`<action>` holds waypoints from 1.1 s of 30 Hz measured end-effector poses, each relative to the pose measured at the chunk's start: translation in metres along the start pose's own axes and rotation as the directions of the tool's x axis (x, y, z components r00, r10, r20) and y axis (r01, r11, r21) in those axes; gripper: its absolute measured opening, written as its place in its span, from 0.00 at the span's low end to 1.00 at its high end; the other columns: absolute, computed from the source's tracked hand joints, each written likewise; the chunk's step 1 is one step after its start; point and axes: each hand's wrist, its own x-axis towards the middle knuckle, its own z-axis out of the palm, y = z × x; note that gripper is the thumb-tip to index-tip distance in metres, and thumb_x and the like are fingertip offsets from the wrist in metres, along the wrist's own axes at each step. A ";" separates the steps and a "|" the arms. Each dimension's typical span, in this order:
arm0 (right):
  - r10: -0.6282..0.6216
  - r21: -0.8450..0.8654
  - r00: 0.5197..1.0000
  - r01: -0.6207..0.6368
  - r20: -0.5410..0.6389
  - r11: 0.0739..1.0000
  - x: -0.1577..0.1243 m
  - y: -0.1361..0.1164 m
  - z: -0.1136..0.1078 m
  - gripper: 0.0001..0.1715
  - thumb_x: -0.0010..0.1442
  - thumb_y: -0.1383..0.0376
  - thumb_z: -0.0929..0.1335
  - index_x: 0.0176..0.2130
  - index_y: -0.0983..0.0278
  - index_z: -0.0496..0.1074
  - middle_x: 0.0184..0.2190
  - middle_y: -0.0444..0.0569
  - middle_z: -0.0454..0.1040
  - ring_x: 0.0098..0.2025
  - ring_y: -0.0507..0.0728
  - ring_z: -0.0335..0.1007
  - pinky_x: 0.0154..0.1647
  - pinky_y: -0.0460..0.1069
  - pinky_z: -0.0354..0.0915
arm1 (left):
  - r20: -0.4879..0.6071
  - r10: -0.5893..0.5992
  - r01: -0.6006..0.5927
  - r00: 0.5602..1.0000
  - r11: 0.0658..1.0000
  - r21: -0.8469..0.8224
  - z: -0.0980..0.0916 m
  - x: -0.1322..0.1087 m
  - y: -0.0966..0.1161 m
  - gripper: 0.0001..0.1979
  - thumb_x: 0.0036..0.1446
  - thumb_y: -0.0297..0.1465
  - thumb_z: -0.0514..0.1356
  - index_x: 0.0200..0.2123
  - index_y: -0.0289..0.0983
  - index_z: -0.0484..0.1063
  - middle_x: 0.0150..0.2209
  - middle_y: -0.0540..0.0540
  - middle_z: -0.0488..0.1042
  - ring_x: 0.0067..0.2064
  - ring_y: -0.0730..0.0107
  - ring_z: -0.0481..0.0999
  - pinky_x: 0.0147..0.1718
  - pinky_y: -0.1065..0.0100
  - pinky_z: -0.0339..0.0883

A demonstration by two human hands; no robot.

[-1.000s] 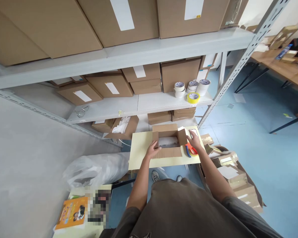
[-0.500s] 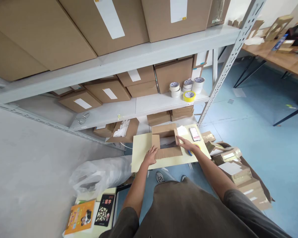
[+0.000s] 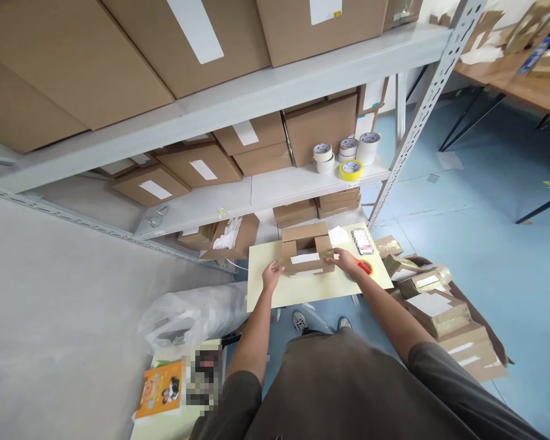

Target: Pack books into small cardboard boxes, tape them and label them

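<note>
A small cardboard box [image 3: 309,267] sits on the pale yellow board in front of me. Its side flaps are folded inward, its back flap stands up, and the front flap with a white label is raised. My left hand [image 3: 272,275] is at the box's front left corner, fingers bent against its edge. My right hand [image 3: 343,260] pinches the front right side of the box. Just beyond my right wrist lies a tape roll with a red part [image 3: 365,267], partly covered by the arm. A phone [image 3: 362,241], blurred out, lies at the back right beside white paper [image 3: 338,234].
Shelving [image 3: 266,192] rises behind the board, stacked with boxes; tape rolls [image 3: 323,157] and a yellow roll [image 3: 351,170] stand on it. Small parcels [image 3: 433,305] pile up at right. A plastic-wrapped roll [image 3: 201,321] and an orange book [image 3: 160,388] are at left.
The box's front flap has come up from lying outward, showing its white label. The right flap has folded inward. Both hands have shifted to the box's front corners.
</note>
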 end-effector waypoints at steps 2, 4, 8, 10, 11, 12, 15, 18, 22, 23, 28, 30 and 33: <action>0.064 -0.025 0.992 -0.067 -0.111 0.997 -0.001 -0.003 0.014 0.32 0.61 0.48 0.74 0.59 0.57 0.75 0.56 0.54 0.80 0.53 0.65 0.78 0.54 0.55 0.72 | -0.054 -0.030 0.031 0.998 0.999 0.028 0.005 0.006 -0.004 0.36 0.53 0.37 0.75 0.63 0.37 0.73 0.56 0.36 0.80 0.53 0.56 0.83 0.59 0.57 0.73; 0.107 -0.043 0.974 -0.118 -0.198 0.992 -0.001 -0.003 0.027 0.34 0.62 0.49 0.73 0.63 0.57 0.71 0.60 0.56 0.76 0.54 0.65 0.78 0.53 0.55 0.72 | -0.053 -0.062 0.065 0.997 0.996 0.055 0.007 0.014 -0.006 0.41 0.52 0.35 0.75 0.68 0.37 0.68 0.61 0.34 0.77 0.56 0.53 0.81 0.59 0.57 0.72; 0.203 -0.049 0.942 -0.224 -0.267 0.973 -0.001 0.004 0.045 0.41 0.63 0.51 0.71 0.70 0.58 0.61 0.68 0.60 0.66 0.59 0.67 0.75 0.56 0.57 0.72 | 0.070 -0.080 0.075 0.994 0.995 0.067 0.006 0.038 -0.004 0.55 0.44 0.30 0.78 0.73 0.38 0.59 0.71 0.30 0.65 0.67 0.46 0.72 0.64 0.57 0.66; 0.226 -0.055 0.935 -0.250 -0.272 0.967 0.001 0.007 0.049 0.43 0.64 0.52 0.70 0.72 0.58 0.59 0.69 0.60 0.65 0.62 0.69 0.72 0.58 0.58 0.71 | 0.163 -0.052 0.041 0.985 0.997 0.067 0.007 0.055 0.000 0.58 0.40 0.27 0.78 0.74 0.40 0.58 0.74 0.32 0.61 0.73 0.46 0.65 0.67 0.57 0.62; 0.235 -0.063 0.932 -0.261 -0.275 0.963 0.002 0.007 0.050 0.43 0.64 0.52 0.70 0.72 0.58 0.59 0.69 0.60 0.65 0.64 0.70 0.71 0.59 0.59 0.71 | 0.200 -0.037 0.025 0.979 0.998 0.061 0.008 0.064 0.003 0.59 0.39 0.26 0.78 0.74 0.41 0.59 0.75 0.32 0.59 0.74 0.46 0.62 0.68 0.58 0.61; 0.244 -0.074 0.928 -0.274 -0.280 0.959 0.003 0.007 0.050 0.44 0.63 0.52 0.71 0.73 0.58 0.59 0.70 0.61 0.64 0.66 0.71 0.69 0.60 0.59 0.70 | 0.227 -0.022 0.011 0.974 0.999 0.046 0.011 0.074 0.008 0.58 0.40 0.26 0.77 0.74 0.41 0.59 0.75 0.33 0.59 0.74 0.47 0.62 0.69 0.58 0.60; 0.288 -0.113 0.918 -0.328 -0.272 0.938 0.008 0.003 0.046 0.48 0.61 0.51 0.73 0.74 0.59 0.58 0.71 0.62 0.62 0.67 0.71 0.69 0.62 0.59 0.69 | 0.240 0.010 0.007 0.971 0.998 -0.070 0.022 0.103 0.027 0.52 0.47 0.30 0.75 0.74 0.39 0.61 0.73 0.34 0.63 0.72 0.48 0.65 0.67 0.58 0.63; 0.311 -0.179 0.922 -0.355 -0.231 0.918 0.011 -0.005 0.041 0.53 0.59 0.50 0.75 0.75 0.58 0.56 0.71 0.63 0.63 0.63 0.69 0.72 0.60 0.58 0.70 | 0.205 0.031 0.021 0.978 0.969 -0.245 0.031 0.122 0.047 0.45 0.57 0.37 0.70 0.74 0.36 0.60 0.68 0.34 0.71 0.68 0.52 0.73 0.63 0.61 0.68; 0.347 -0.237 0.907 -0.401 -0.238 0.885 0.013 -0.016 0.038 0.57 0.57 0.50 0.75 0.76 0.60 0.54 0.71 0.65 0.62 0.63 0.71 0.72 0.59 0.59 0.70 | 0.157 0.076 -0.007 0.985 0.918 -0.397 0.031 0.123 0.052 0.34 0.65 0.46 0.64 0.68 0.35 0.69 0.62 0.35 0.77 0.63 0.54 0.77 0.61 0.60 0.70; 0.352 -0.231 0.900 -0.410 -0.256 0.882 0.013 -0.018 0.039 0.58 0.57 0.50 0.75 0.76 0.60 0.53 0.71 0.66 0.62 0.63 0.71 0.72 0.59 0.59 0.70 | 0.162 0.099 -0.025 0.982 0.914 -0.404 0.029 0.120 0.049 0.30 0.66 0.48 0.62 0.64 0.36 0.73 0.60 0.35 0.79 0.63 0.54 0.77 0.61 0.59 0.70; 0.329 -0.163 0.885 -0.396 -0.328 0.903 0.007 -0.016 0.047 0.62 0.58 0.53 0.74 0.79 0.58 0.44 0.73 0.63 0.59 0.65 0.69 0.71 0.60 0.57 0.70 | 0.216 0.221 -0.160 0.951 0.950 -0.269 0.024 0.097 0.025 0.20 0.65 0.47 0.63 0.49 0.38 0.81 0.55 0.37 0.80 0.62 0.52 0.76 0.62 0.57 0.69; 0.310 -0.136 0.891 -0.371 -0.332 0.919 0.003 -0.013 0.051 0.61 0.60 0.54 0.73 0.79 0.55 0.43 0.73 0.60 0.59 0.65 0.68 0.70 0.60 0.57 0.70 | 0.207 0.273 -0.241 0.939 0.956 -0.168 0.028 0.090 0.016 0.21 0.60 0.40 0.68 0.55 0.41 0.79 0.64 0.38 0.73 0.68 0.51 0.69 0.66 0.58 0.66; 0.295 -0.103 0.894 -0.346 -0.337 0.933 0.000 -0.007 0.059 0.53 0.63 0.56 0.71 0.79 0.54 0.48 0.73 0.57 0.61 0.66 0.67 0.69 0.62 0.57 0.69 | 0.156 0.285 -0.275 0.946 0.958 -0.088 0.038 0.083 0.004 0.33 0.60 0.33 0.68 0.68 0.43 0.69 0.74 0.40 0.60 0.75 0.55 0.59 0.70 0.61 0.59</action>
